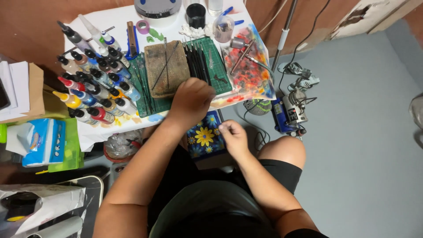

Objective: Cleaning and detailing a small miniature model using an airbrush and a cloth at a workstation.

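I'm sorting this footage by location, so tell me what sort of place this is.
Most likely a home hobby corner for painting, set up low by the floor. Rows of small paint bottles stand on a paint-stained table, thin brushes lie on a green cutting mat, and a small compressor sits on the grey floor.

Blue painted piece (205,137) w/ yellow and white daisy-type flowers lay flat, below the table edge, approx. between both hands, part hidden by the left forearm. Row of thin dark-handled brushes (196,61) lay side by side on the green cutting mat (220,53), tips toward the far edge, lower ends under the left hand (191,101).
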